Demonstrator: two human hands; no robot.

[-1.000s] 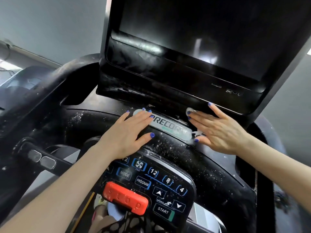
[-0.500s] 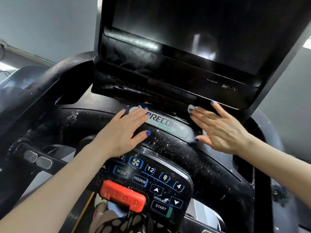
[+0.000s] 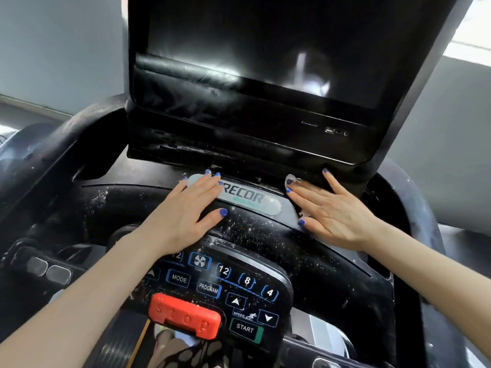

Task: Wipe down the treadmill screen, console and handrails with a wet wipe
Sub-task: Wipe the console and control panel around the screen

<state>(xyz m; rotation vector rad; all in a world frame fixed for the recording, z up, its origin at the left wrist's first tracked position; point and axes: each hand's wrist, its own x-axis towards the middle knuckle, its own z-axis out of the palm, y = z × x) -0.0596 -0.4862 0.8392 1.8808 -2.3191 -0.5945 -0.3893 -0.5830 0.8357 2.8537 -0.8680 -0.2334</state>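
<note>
The treadmill's black screen [image 3: 265, 49] tilts up at the top of the view, smeared along its lower bezel. Below it curves the black console [image 3: 265, 235], speckled with white dust, with a silver logo plate [image 3: 249, 199]. My left hand [image 3: 186, 211] lies flat on the console with straight fingers covering the plate's left end. My right hand [image 3: 329, 208] presses flat on a white wet wipe [image 3: 290, 180] just right of the plate, under the screen's lower edge. Only a small corner of the wipe shows past my fingertips.
A keypad panel [image 3: 223, 285] with blue-lit buttons, a green START key and a red stop clip [image 3: 186, 314] sits close below my left wrist. Black handrails [image 3: 47, 269] curve off at left and right [image 3: 425, 235]. Grey walls lie behind.
Both hands stay flat in about the same places on the console. My right hand with the wipe has edged slightly up toward the screen base. The view has shifted a little.
</note>
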